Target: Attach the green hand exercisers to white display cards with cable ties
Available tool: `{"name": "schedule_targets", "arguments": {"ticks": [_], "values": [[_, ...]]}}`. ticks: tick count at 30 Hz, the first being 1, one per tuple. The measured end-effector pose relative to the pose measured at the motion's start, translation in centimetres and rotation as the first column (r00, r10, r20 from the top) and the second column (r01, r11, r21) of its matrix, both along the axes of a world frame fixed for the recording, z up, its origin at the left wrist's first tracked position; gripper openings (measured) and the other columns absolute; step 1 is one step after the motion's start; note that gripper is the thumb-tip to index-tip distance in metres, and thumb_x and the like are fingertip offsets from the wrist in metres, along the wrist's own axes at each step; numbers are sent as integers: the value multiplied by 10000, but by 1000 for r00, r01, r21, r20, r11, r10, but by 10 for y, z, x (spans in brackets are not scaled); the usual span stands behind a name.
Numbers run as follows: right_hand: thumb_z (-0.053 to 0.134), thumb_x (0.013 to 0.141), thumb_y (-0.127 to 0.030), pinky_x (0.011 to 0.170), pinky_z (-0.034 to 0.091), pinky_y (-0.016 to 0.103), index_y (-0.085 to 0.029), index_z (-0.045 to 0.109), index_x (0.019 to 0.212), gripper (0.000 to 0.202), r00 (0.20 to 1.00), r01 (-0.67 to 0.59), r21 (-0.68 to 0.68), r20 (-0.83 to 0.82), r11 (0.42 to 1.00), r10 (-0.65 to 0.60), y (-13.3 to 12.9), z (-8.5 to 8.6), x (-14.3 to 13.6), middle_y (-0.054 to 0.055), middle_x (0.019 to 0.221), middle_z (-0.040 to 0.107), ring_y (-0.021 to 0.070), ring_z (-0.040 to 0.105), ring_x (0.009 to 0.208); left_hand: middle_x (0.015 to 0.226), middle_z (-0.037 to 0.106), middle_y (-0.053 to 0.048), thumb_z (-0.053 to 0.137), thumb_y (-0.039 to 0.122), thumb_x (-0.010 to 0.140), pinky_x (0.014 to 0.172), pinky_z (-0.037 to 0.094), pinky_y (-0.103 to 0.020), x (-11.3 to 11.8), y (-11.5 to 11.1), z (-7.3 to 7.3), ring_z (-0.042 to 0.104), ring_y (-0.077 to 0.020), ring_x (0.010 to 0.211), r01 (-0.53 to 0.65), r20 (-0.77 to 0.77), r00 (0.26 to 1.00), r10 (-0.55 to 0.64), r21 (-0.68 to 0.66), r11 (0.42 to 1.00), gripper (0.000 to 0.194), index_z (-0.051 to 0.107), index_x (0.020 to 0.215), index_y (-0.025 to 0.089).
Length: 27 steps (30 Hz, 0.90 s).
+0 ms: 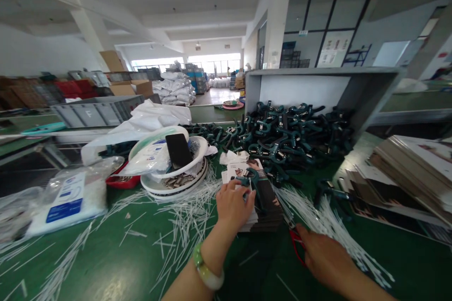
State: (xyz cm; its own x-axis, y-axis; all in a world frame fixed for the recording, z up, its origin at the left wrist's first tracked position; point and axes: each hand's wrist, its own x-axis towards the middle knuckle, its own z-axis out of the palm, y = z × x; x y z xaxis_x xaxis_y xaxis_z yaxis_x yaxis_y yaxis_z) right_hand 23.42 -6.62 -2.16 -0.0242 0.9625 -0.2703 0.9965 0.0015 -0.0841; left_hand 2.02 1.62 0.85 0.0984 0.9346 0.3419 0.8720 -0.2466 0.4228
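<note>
My left hand (236,204), with a green and white bangle (206,268) at its wrist, has its fingers curled around part of a dark teal hand grip exerciser (259,193). That exerciser lies on a stack of printed cards (271,202). To the right, my right hand (321,254) holds red-handled scissors (296,240), their blades pointing toward the cards. The scissor tips are hard to make out. White cable ties (328,225) lie fanned out just beyond the right hand. More cable ties (192,216) are scattered left of the cards.
A grey bin (374,99) on its side spills a heap of teal exercisers (282,131). A phone (178,150) rests on stacked white bowls (201,150). At left are a red tray (123,181) and a plastic bag (74,202); stacked cards (413,178) stand at right.
</note>
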Motion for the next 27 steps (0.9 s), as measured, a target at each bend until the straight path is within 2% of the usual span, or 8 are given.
{"name": "schedule_targets", "arguments": {"ticks": [4,9,11,13,19,21,24,27], "values": [[541,658,-171,712,469,331,-88,470,1266,618,865,196,-83,-454,977,-212,7,2,35,115,872,674,250,624,817,1079,586,-19,552,435,760,818,404,-384,14,13,6,505,-249,993,-76,2,997,77,-113,991,210,715,771,303],[627,618,-344,476,396,203,-169,577,1084,501,82,275,-402,-895,873,-438,-5,-4,69,47,827,655,100,523,541,1075,566,-27,572,466,724,831,414,-407,18,18,7,488,-262,1021,-100,-2,995,101,-167,981,218,716,738,302],[660,576,-327,388,294,172,-190,597,1044,491,-81,265,-422,-905,867,-417,-9,-8,67,24,791,639,53,412,450,1089,557,-31,563,428,735,840,416,-396,19,16,7,485,-256,1031,-98,-15,995,96,-180,979,206,719,737,294],[628,587,-279,359,209,156,-210,598,1046,464,-122,253,-403,-915,880,-384,-9,-11,58,-1,726,608,47,358,432,1105,546,-36,543,406,753,832,424,-379,20,14,6,486,-249,1034,-87,-7,996,87,-178,980,213,719,757,285],[480,703,-283,353,228,165,-200,582,1056,376,141,221,-352,-911,909,-387,-10,-9,40,37,816,651,102,489,519,1133,520,-49,514,506,771,831,435,-354,16,13,2,499,-243,1035,-35,39,998,42,-172,984,320,717,762,258],[456,769,-349,365,299,182,-201,582,1064,353,339,250,-245,-884,937,-322,-11,-5,44,38,811,666,123,538,543,1144,513,-42,509,481,785,822,436,-325,15,13,0,504,-224,1038,-19,53,998,29,-168,986,302,717,779,263],[429,823,-390,543,461,255,-202,619,1022,333,721,266,156,-687,951,-89,3,5,51,43,806,684,165,607,652,1148,510,-30,511,464,791,811,433,-319,15,14,-3,511,-211,1034,-13,62,998,22,-133,991,278,712,790,273],[377,863,-327,751,465,313,-192,655,981,332,934,92,384,-353,919,54,38,16,48,73,939,686,198,626,840,1138,515,-29,519,457,789,798,432,-328,16,15,-7,520,-213,1027,-25,68,997,34,-116,993,261,707,797,276]]}}
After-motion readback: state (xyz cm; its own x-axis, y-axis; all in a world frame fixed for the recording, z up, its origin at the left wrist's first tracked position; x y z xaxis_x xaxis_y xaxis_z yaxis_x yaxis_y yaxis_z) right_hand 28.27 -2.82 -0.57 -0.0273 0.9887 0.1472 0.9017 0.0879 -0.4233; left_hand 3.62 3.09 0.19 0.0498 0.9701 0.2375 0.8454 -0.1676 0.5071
